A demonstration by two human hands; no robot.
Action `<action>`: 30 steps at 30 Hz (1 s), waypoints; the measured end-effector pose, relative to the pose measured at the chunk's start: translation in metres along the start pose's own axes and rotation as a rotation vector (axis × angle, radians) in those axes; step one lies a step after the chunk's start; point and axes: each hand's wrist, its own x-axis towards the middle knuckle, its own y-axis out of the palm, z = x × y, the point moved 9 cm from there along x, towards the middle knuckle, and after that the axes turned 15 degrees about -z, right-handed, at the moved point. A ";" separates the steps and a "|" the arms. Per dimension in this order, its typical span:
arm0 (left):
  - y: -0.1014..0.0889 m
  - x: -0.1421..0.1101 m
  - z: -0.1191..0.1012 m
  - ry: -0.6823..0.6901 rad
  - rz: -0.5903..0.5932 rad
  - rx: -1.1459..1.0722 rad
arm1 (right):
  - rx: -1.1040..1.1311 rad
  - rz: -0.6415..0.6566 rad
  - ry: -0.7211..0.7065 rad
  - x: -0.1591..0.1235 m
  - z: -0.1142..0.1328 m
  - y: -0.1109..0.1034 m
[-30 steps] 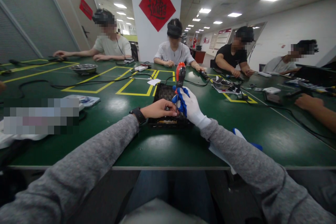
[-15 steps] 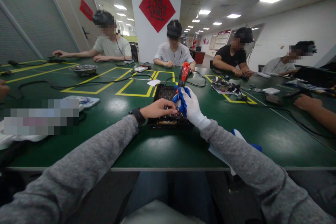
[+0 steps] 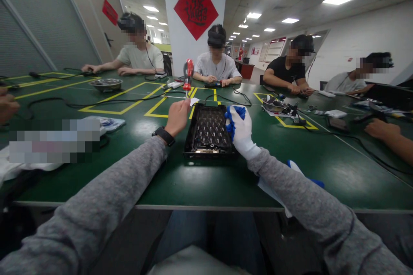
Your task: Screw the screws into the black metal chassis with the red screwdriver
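Note:
In the head view, my bare left hand [image 3: 178, 117] is closed round the lower part of a screwdriver. The red and black handle of the screwdriver [image 3: 188, 70] points up above my fist. A black open case [image 3: 189, 148] lies on the table in front of me, with rows of small metal bits [image 3: 211, 129] inside. My right hand [image 3: 241, 128] wears a white and blue glove and sits at the case's right edge with curled fingers. Whether those fingers grip the rim or anything else is hidden.
A second glove [image 3: 298, 172] lies right of the case. A metal bowl [image 3: 106, 84] stands at the back left, another bowl with dark parts [image 3: 274, 105] at the right. Black cables [image 3: 64, 106] cross the green table. Several people sit around it.
The screwdriver has gone from my right hand to my left hand, which has moved up and left, away from the case. My right hand has shifted slightly right, uncovering the bits.

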 end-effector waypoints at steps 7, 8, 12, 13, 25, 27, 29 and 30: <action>0.019 -0.010 0.102 -0.203 0.342 0.597 | -0.428 0.017 -0.136 0.058 0.026 0.006; 0.020 -0.013 0.105 -0.207 0.374 0.636 | -0.621 0.085 -0.155 0.067 0.022 0.007; 0.022 -0.020 0.099 -0.177 0.430 0.693 | -1.368 0.412 -0.167 0.075 -0.029 -0.005; 0.023 -0.022 0.096 -0.161 0.440 0.700 | -1.467 0.496 -0.155 0.069 -0.044 -0.008; 0.025 -0.034 0.065 0.022 0.475 0.773 | -1.538 0.485 -0.225 0.109 -0.031 -0.029; 0.026 -0.035 0.063 0.039 0.502 0.772 | -1.535 0.430 -0.194 0.132 -0.013 -0.057; 0.029 -0.037 0.061 0.066 0.544 0.764 | -1.527 0.375 -0.148 0.150 0.004 -0.090; 0.031 -0.037 0.059 0.091 0.565 0.756 | -1.530 0.340 -0.113 0.157 0.010 -0.109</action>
